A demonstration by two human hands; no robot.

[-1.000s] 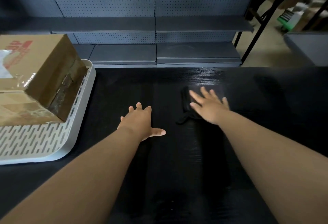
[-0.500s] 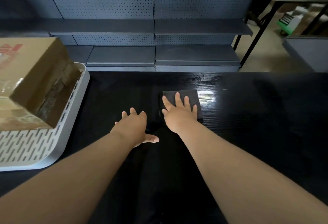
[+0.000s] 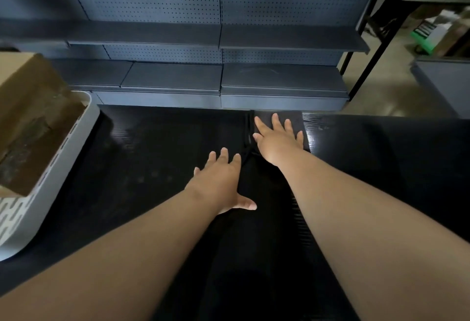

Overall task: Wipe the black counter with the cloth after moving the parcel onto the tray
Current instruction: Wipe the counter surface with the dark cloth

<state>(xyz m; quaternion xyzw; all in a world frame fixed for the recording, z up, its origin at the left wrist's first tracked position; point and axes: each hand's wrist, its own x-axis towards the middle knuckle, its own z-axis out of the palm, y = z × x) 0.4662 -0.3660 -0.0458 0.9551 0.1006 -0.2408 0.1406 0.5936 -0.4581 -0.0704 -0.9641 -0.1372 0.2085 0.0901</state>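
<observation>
Since the earlier frames the right hand point(image 3: 277, 140) has pushed the cloth point(image 3: 292, 117) away from the body, from the middle of the tabletop point(image 3: 152, 168) to its far edge at 12 o'clock. The left hand point(image 3: 218, 183) has kept its place. By this evidence a wiping stroke is under way and has reached its far limit. How much of the surface is already covered cannot be told.

1. Left hand, nearest: palm down on the tabletop, fingers straight and spread, thumb out toward 3 o'clock. It grasps nothing and appears to act as a brace.
2. Tray point(image 3: 50, 175), at 9 o'clock: white, slotted, resting on the left end of the tabletop. The parcel point(image 3: 30, 117), a cardboard box, sits in it, so the first step is judged complete.
3. Right hand, at 1 o'clock from the left hand: arm extended, fingers straight and spread, pressing flat on the cloth rather than curling round it.
4. Cloth: dark, folded, its far side level with the tabletop's far edge.
</observation>
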